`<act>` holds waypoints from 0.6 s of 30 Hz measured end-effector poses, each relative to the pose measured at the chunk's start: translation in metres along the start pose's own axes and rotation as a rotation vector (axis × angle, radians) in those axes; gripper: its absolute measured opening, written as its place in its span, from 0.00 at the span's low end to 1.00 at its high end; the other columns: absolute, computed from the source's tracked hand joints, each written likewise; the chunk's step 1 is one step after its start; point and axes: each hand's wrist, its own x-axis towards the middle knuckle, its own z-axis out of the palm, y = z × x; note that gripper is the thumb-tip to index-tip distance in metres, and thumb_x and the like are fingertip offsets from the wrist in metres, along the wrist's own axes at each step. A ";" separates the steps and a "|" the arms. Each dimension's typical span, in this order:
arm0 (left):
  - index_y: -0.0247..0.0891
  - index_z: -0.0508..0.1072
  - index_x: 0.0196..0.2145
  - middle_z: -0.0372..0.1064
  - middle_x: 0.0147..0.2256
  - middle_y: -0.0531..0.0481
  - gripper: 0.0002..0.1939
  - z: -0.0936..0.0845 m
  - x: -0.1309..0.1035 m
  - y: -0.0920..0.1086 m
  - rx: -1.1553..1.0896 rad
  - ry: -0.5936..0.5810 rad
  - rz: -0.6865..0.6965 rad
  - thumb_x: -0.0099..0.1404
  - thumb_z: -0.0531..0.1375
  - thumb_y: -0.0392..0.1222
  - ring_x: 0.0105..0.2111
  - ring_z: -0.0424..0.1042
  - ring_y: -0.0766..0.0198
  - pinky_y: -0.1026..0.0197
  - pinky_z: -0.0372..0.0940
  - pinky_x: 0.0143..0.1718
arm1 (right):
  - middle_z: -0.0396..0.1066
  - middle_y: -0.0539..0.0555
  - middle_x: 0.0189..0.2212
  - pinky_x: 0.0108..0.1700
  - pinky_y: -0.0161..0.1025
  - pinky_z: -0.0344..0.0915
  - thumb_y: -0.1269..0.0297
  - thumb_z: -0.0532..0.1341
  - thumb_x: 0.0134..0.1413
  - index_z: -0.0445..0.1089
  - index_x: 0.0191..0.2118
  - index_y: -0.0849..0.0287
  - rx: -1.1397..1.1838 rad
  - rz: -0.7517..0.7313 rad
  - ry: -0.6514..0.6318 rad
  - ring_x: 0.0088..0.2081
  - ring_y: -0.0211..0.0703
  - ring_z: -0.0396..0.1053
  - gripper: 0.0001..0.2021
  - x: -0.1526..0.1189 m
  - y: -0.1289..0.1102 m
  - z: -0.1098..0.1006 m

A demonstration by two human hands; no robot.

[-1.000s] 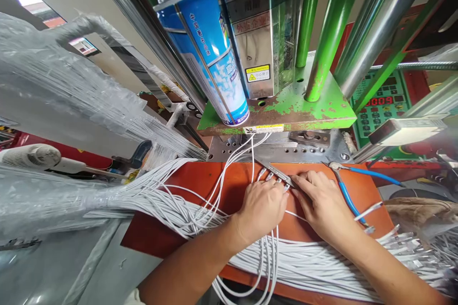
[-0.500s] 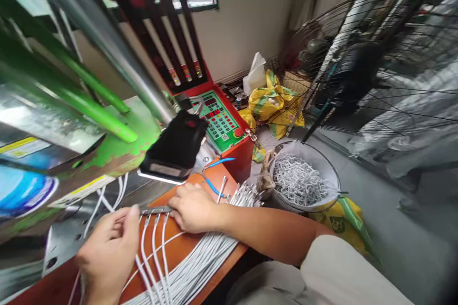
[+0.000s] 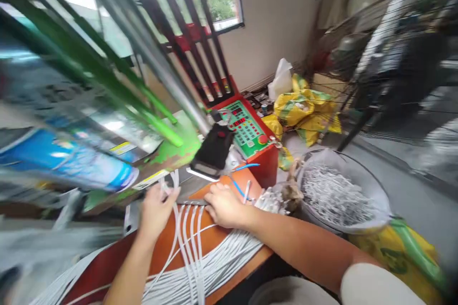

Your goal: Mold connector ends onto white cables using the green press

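My left hand (image 3: 155, 209) and my right hand (image 3: 223, 206) rest on an orange work board (image 3: 232, 236) in front of a green moulding press (image 3: 175, 147). Between them lies a narrow metal bar (image 3: 193, 203) with several white cables (image 3: 191, 238) running from it toward me. My left hand's fingers pinch white cables near the bar's left end. My right hand presses on the bar's right end. A thick bundle of white cables (image 3: 222, 259) lies across the board under my right forearm. The picture is blurred on the left.
A blue spray can (image 3: 71, 162) leans on the press. A green and red control panel (image 3: 246, 128) stands behind blue-handled pliers (image 3: 238, 186). A basin of white cable pieces (image 3: 338, 195) sits to the right, with yellow bags (image 3: 300, 109) and a large fan (image 3: 386, 66) beyond.
The view has swung right and then partly back. My left hand moved up to the bar's left end and took hold of the cables. My right hand stayed on the bar.
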 end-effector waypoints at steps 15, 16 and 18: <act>0.37 0.72 0.38 0.67 0.26 0.54 0.11 0.004 0.001 -0.004 -0.201 -0.122 0.049 0.73 0.58 0.47 0.26 0.66 0.67 0.65 0.59 0.32 | 0.70 0.59 0.44 0.49 0.49 0.64 0.61 0.54 0.72 0.71 0.51 0.57 0.020 -0.092 0.024 0.46 0.52 0.67 0.12 0.006 0.013 0.018; 0.37 0.72 0.37 0.66 0.26 0.54 0.11 0.002 0.002 -0.004 -0.175 -0.119 0.051 0.73 0.58 0.47 0.26 0.65 0.67 0.65 0.58 0.32 | 0.70 0.59 0.44 0.49 0.49 0.64 0.61 0.53 0.72 0.71 0.52 0.57 0.025 -0.086 0.020 0.46 0.52 0.67 0.12 0.006 0.012 0.018; 0.37 0.71 0.35 0.66 0.26 0.54 0.11 0.001 0.003 -0.004 -0.127 -0.118 0.052 0.73 0.58 0.46 0.26 0.63 0.66 0.64 0.56 0.31 | 0.70 0.60 0.45 0.50 0.50 0.65 0.60 0.53 0.72 0.71 0.52 0.57 0.045 -0.076 0.004 0.47 0.53 0.67 0.13 0.006 0.010 0.017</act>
